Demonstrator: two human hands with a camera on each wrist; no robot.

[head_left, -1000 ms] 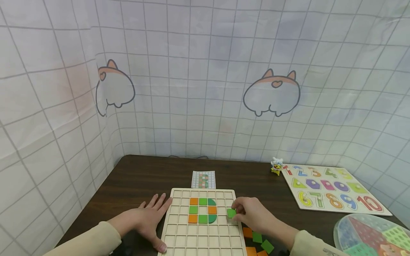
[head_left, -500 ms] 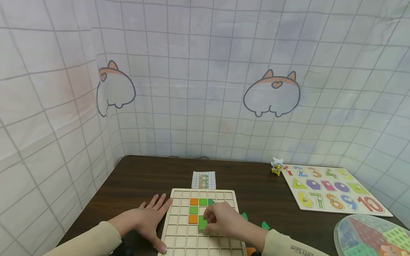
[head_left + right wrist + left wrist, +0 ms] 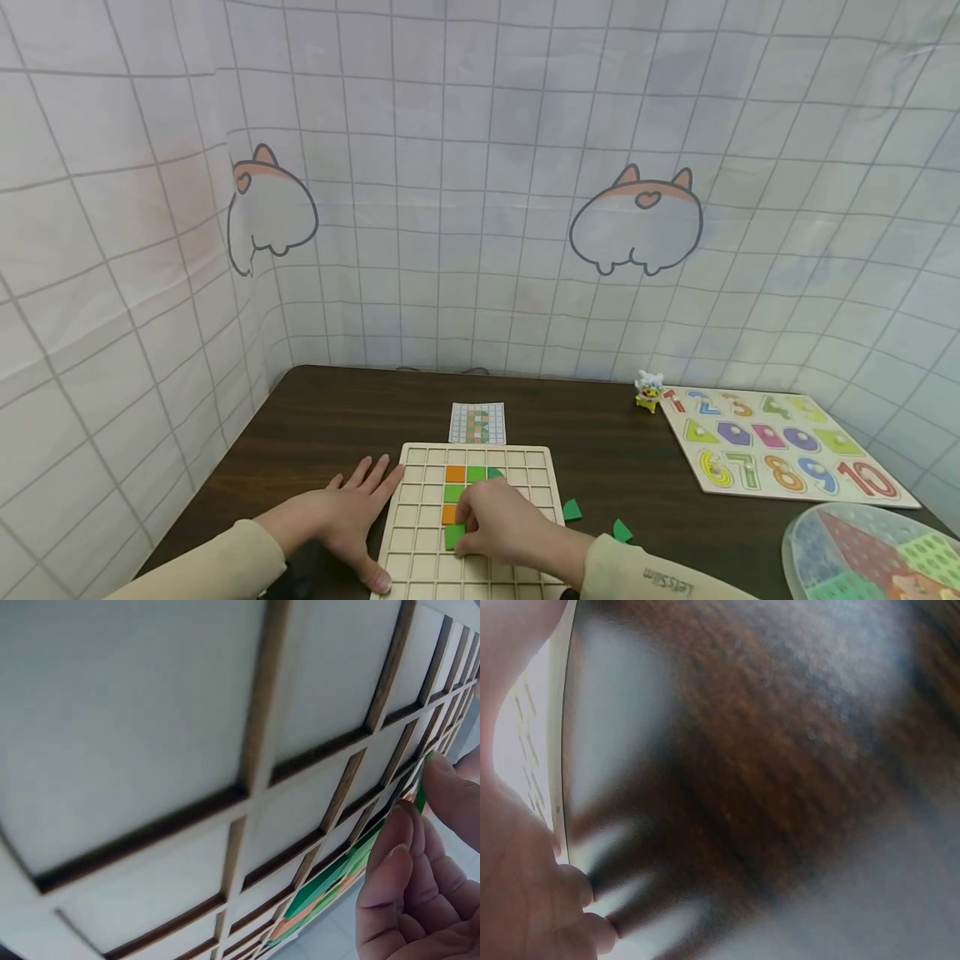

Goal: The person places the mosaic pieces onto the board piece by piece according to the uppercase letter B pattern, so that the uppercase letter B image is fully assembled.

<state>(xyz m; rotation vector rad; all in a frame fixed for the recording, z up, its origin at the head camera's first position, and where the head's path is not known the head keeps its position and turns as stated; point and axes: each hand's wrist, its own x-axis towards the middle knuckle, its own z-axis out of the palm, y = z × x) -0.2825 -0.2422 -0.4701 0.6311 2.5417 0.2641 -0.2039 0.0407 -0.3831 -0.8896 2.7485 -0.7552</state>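
Note:
My right hand [image 3: 498, 525] pinches a green square tile [image 3: 453, 537] between thumb and fingers, at the cell just below the lower orange tile [image 3: 451, 513]. The right wrist view shows the tile's thin green edge [image 3: 421, 796] between the fingertips. Other green and orange tiles sit in the wooden grid board [image 3: 420, 542]; some are hidden behind the hand. My left hand [image 3: 348, 517] lies with fingers spread at the board's left edge, thumb on its lower left and fingertips by the upper left. In the left wrist view, the palm [image 3: 517, 885] is beside the board's edge.
A small pattern card [image 3: 477, 423] lies behind the board. Green quarter-round pieces [image 3: 621, 531] are on the dark table to the right. Farther right are a toy figure [image 3: 648, 392], a number puzzle board [image 3: 787, 442] and a clear round-edged container [image 3: 862, 550].
My right hand has carried the green square tile leftward from the board's right side, across the middle, to the column under the orange tile. The left hand stays where it was.

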